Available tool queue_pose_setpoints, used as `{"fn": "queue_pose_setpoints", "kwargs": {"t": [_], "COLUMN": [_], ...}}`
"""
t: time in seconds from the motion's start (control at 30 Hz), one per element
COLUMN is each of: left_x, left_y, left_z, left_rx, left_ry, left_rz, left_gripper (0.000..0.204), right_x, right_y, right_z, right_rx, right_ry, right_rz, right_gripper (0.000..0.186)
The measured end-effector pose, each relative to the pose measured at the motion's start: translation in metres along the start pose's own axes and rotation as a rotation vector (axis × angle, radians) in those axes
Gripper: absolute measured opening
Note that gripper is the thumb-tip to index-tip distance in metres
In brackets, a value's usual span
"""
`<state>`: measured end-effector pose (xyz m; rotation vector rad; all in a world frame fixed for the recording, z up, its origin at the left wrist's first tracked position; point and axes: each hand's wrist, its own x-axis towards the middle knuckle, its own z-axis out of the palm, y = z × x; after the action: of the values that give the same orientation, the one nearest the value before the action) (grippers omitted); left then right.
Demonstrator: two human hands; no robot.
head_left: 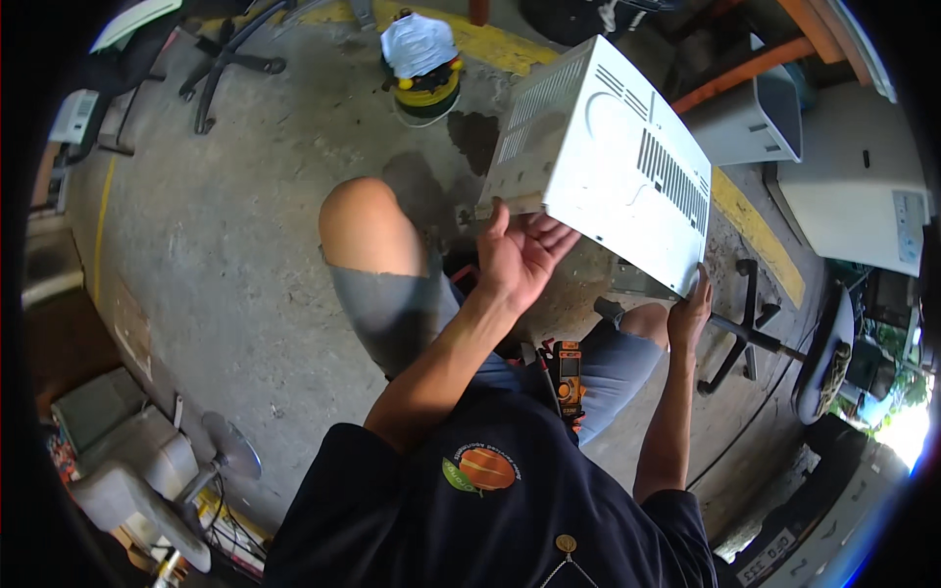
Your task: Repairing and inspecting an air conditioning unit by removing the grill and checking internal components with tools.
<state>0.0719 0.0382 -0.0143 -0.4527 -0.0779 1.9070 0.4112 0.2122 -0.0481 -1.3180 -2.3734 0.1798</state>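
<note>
In front of me, tilted above the floor, is a white sheet-metal appliance cover (613,167) with rows of vent slots and bent side walls. My left hand (520,257) holds its near left corner, thumb on the outer side and fingers curled under the edge. At the near right corner, my right hand (692,312) grips the rim; some of its fingers are hidden behind the metal. An orange and black multimeter (567,380) rests on my lap, with a dark probe lead beside it. Below the cover, a greyish metal part (642,280) shows in part.
A yellow and black round container (429,96) topped with a pale cloth stands ahead. Wheeled chair bases (227,64) are at the far left and right. A pedestal fan (230,446) stands at the near left. White appliances (848,176) and a grey bin (750,122) line the right.
</note>
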Motion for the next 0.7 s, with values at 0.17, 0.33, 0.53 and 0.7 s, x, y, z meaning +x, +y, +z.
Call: {"fn": "queue_pose_setpoints", "kwargs": {"t": [0.17,0.33,0.53,0.7], "left_x": [0.025,0.048,0.058,0.009], "left_y": [-0.044,-0.084,-0.142,-0.168], "left_z": [0.020,0.029,0.065,0.105], "left_rx": [0.119,0.287,0.590,1.035], "left_ry": [-0.189,-0.230,-0.291,-0.259], "left_rz": [-0.316,-0.403,-0.284,-0.288], "left_gripper": [0.052,0.044,0.036,0.033], "right_x": [-0.001,0.002,-0.024,-0.052], "right_y": [0.029,0.063,0.048,-0.001], "right_z": [-0.005,0.000,0.015,0.062], "right_rx": [0.013,0.075,0.413,0.807], "right_ry": [0.048,-0.076,-0.127,-0.054], "right_rz": [0.127,0.464,0.946,0.976], "right_gripper": [0.063,0.050,0.032,0.022]}}
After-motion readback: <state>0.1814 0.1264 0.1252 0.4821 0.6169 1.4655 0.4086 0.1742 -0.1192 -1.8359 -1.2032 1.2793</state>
